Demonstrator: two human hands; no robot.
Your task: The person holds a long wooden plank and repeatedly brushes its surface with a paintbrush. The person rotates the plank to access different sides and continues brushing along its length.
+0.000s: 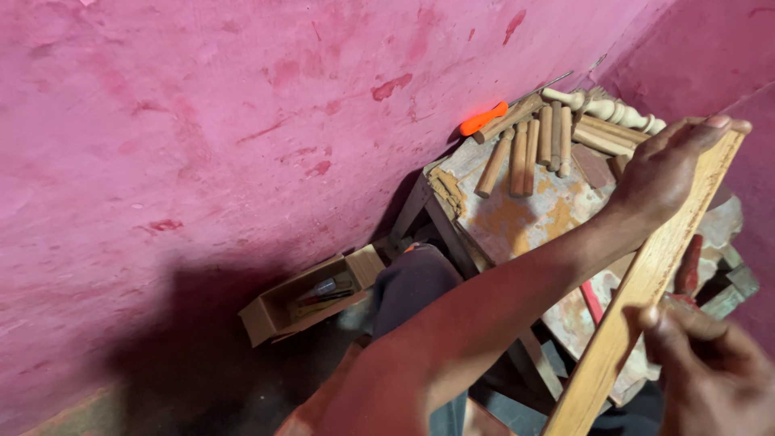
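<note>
A long wooden slat (pixel 646 278) is held slanting over a worn table (pixel 517 218) at right; the left hand (pixel 666 165) has fingers curled over its far end, the right hand (pixel 710 363) pinches its near part; a slip could scatter the dowels (pixel 525 153).

left arm: bare forearm stretched from 6 o'clock toward 2 o'clock
left hand (pixel 670 165): fingers curled in a grip, fingertips up
right hand (pixel 710 363): at 4 o'clock, fingers closed, thumb raised
</note>
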